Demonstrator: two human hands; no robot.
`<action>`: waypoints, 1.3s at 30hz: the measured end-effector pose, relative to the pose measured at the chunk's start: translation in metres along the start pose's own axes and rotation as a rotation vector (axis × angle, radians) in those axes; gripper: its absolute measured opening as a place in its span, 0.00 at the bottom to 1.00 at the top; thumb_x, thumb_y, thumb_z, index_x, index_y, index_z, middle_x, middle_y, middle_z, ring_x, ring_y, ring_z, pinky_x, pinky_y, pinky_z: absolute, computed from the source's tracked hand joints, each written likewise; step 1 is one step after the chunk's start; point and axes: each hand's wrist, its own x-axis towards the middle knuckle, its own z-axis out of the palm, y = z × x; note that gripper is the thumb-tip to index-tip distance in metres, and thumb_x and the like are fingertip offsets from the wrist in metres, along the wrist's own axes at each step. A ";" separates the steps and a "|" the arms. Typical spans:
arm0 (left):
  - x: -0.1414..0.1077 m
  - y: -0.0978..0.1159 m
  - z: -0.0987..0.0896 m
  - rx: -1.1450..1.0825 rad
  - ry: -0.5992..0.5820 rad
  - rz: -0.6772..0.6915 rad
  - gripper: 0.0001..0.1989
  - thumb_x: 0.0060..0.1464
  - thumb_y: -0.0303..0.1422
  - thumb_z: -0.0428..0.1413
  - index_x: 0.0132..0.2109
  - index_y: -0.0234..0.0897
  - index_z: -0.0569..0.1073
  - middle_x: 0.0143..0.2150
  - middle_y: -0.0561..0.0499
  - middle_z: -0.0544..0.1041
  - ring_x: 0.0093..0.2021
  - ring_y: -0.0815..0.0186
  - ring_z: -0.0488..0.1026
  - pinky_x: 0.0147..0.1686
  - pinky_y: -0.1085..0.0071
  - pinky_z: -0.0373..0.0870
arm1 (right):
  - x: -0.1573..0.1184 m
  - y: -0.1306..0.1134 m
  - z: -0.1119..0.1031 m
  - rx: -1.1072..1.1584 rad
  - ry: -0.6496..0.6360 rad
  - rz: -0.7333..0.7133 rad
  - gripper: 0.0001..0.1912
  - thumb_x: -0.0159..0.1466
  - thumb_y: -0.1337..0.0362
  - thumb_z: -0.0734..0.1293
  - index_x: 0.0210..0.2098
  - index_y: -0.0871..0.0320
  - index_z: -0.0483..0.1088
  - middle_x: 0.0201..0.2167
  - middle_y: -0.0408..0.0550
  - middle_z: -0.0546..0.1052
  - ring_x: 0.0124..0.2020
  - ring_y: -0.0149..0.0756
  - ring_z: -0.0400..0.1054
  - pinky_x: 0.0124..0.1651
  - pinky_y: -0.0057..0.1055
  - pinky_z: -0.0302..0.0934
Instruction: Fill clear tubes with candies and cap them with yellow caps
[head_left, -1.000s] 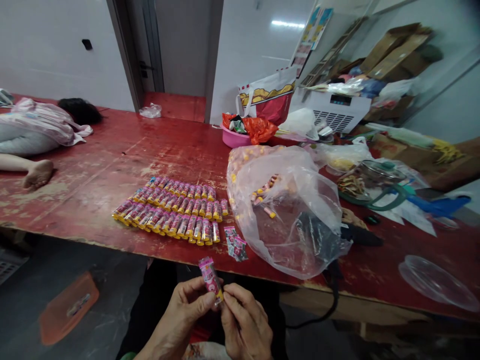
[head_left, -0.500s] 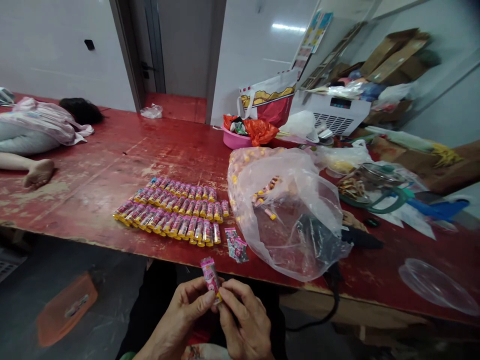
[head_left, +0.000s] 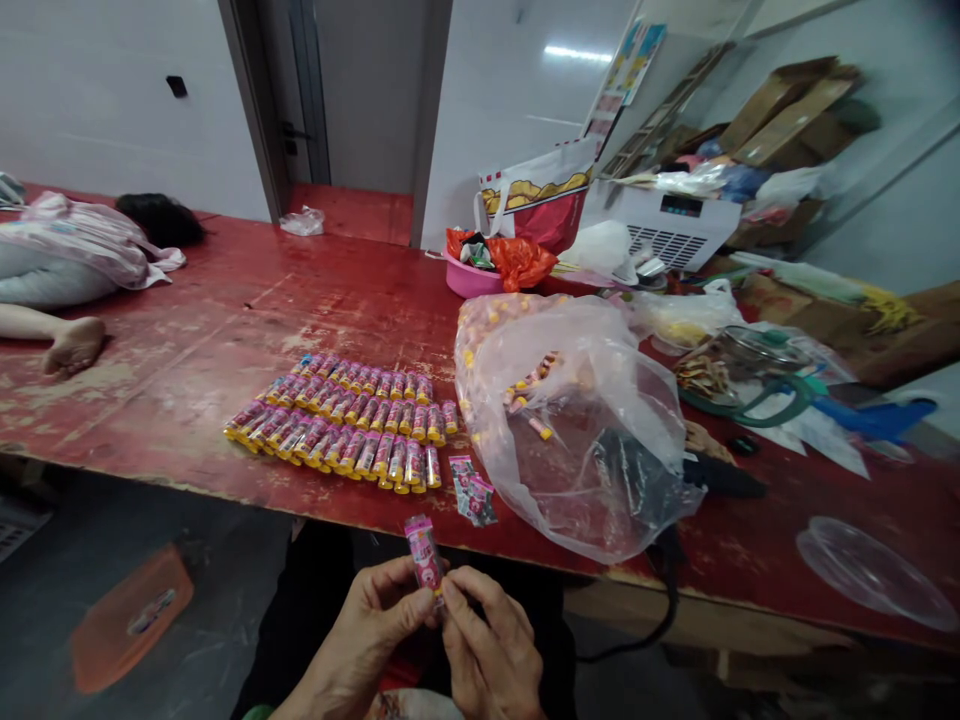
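Between my two hands, in front of the table's near edge, a small tube in a pink printed sleeve (head_left: 424,553) stands nearly upright. My left hand (head_left: 379,610) pinches it from the left with thumb and fingers. From the right, the closed fingertips of my right hand (head_left: 491,630) grip its lower end, which they partly cover. Similar pink tubes with yellow ends (head_left: 337,440) lie in rows on the red table (head_left: 225,320). Right of the rows are a few flat printed sleeves (head_left: 472,492). A clear plastic bag (head_left: 570,470) holds many more tubes, its mouth toward me.
A person (head_left: 67,255) lies on the platform at far left. Behind the bag stand a pink basin (head_left: 469,280) and a red-white bag (head_left: 540,205). A lidded pot (head_left: 757,355), a clear lid (head_left: 874,570) and a black cable (head_left: 652,630) are at right.
The tube has turned slightly between my fingers, showing more of its pink printed face. Both hands keep their hold, and the things on the table stay put.
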 end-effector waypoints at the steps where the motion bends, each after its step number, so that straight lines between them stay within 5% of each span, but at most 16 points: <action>1: 0.000 0.000 0.000 0.007 0.000 0.001 0.17 0.44 0.37 0.71 0.41 0.35 0.81 0.28 0.51 0.76 0.29 0.72 0.70 0.34 0.78 0.65 | -0.001 0.000 0.000 -0.005 -0.002 -0.003 0.14 0.66 0.75 0.61 0.49 0.63 0.72 0.42 0.53 0.75 0.39 0.37 0.74 0.40 0.30 0.70; 15: 0.005 -0.006 -0.014 0.080 -0.027 0.012 0.15 0.48 0.39 0.68 0.40 0.34 0.80 0.26 0.51 0.74 0.26 0.73 0.67 0.32 0.78 0.63 | 0.001 0.003 0.001 0.036 -0.049 -0.001 0.16 0.66 0.75 0.60 0.51 0.61 0.71 0.41 0.52 0.75 0.40 0.37 0.74 0.40 0.30 0.70; 18: 0.008 -0.002 -0.017 0.185 -0.021 0.077 0.17 0.47 0.42 0.68 0.41 0.35 0.80 0.28 0.50 0.76 0.29 0.70 0.69 0.33 0.76 0.64 | 0.018 0.005 -0.007 0.221 -0.147 0.149 0.13 0.64 0.73 0.62 0.47 0.59 0.71 0.39 0.50 0.75 0.32 0.33 0.73 0.35 0.27 0.69; 24: 0.017 0.005 -0.012 0.905 0.008 0.418 0.18 0.57 0.38 0.60 0.53 0.39 0.76 0.44 0.45 0.80 0.44 0.56 0.75 0.45 0.71 0.69 | 0.027 0.014 -0.001 0.409 -0.176 0.642 0.11 0.60 0.63 0.70 0.41 0.59 0.74 0.31 0.46 0.76 0.29 0.32 0.71 0.31 0.22 0.68; 27: 0.024 0.006 -0.011 0.964 -0.012 0.419 0.23 0.57 0.38 0.59 0.57 0.36 0.72 0.47 0.43 0.80 0.44 0.56 0.76 0.45 0.71 0.70 | 0.025 0.019 0.012 0.525 -0.201 0.813 0.14 0.57 0.60 0.71 0.40 0.61 0.75 0.29 0.47 0.77 0.28 0.34 0.71 0.31 0.24 0.68; 31: 0.031 0.010 -0.018 0.982 0.102 0.430 0.36 0.55 0.47 0.58 0.62 0.24 0.66 0.40 0.39 0.81 0.37 0.56 0.77 0.37 0.69 0.73 | 0.041 0.040 0.034 0.545 -0.150 0.949 0.18 0.56 0.55 0.71 0.39 0.63 0.73 0.27 0.47 0.76 0.27 0.36 0.71 0.29 0.27 0.68; 35: 0.030 0.007 -0.041 1.028 0.182 0.474 0.30 0.54 0.48 0.59 0.56 0.30 0.74 0.40 0.40 0.82 0.39 0.55 0.79 0.37 0.72 0.74 | 0.068 0.077 0.067 0.390 -0.109 0.942 0.21 0.55 0.55 0.69 0.41 0.64 0.73 0.29 0.50 0.77 0.29 0.38 0.71 0.31 0.29 0.67; 39: 0.031 -0.017 -0.107 1.093 0.138 0.417 0.21 0.52 0.45 0.62 0.50 0.41 0.78 0.45 0.45 0.82 0.45 0.54 0.79 0.44 0.73 0.75 | 0.080 0.103 0.098 0.204 -0.101 0.881 0.17 0.49 0.62 0.73 0.36 0.63 0.75 0.21 0.44 0.73 0.24 0.35 0.66 0.29 0.28 0.62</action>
